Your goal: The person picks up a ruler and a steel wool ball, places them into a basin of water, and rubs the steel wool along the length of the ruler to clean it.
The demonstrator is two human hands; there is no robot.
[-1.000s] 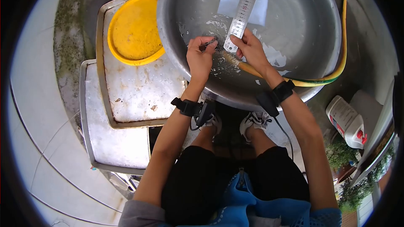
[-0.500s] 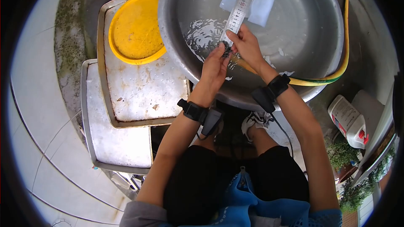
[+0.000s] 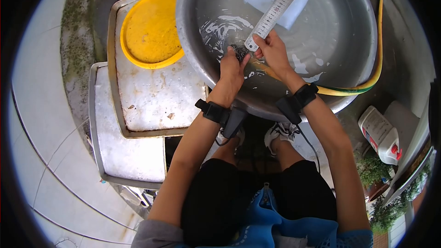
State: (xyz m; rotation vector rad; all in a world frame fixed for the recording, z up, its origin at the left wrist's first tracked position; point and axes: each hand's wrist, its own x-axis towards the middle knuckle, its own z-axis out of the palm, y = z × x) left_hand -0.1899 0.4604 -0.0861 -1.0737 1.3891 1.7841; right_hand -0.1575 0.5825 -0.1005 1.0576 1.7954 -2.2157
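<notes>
A metal ruler (image 3: 279, 8) slants up and to the right over a large metal basin (image 3: 207, 62) with water in it. My right hand (image 3: 274, 54) grips the ruler near its lower end. Just left of that end, my left hand (image 3: 233, 70) holds a dark, mesh-like scrubber (image 3: 239, 52) between thumb and fingers. Beyond the hands, a whitish cloth or sheet (image 3: 294, 13) lies in the basin, partly behind the ruler.
Metal trays (image 3: 158, 96) are at the left, with a round yellow lid (image 3: 151, 30) on the upper one. A yellow-green hose (image 3: 367, 82) curves along the basin's right side. A white jug (image 3: 380, 134) lies at the right, near plants (image 3: 374, 170).
The ruler has tilted further to the right. My left hand and the dark scrubber have moved slightly left, away from the ruler, and more of the scrubber shows.
</notes>
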